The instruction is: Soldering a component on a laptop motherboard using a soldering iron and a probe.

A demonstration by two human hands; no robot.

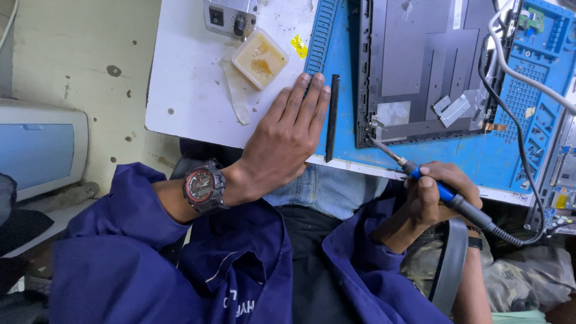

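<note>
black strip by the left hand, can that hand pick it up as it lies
Probably yes: the left hand lies flat with its fingertips right beside the black strip on the blue mat, and nothing sits between them.

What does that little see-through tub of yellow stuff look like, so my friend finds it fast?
Start at the white table, left of the blue work mat. Just below the grey control box sits a small square clear plastic tub. It alone holds amber-yellow paste, beyond the left hand fingertips.

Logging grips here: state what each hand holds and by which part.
Right hand grips the soldering iron by its blue handle. Left hand holds nothing, resting flat on the blue mat.
</note>
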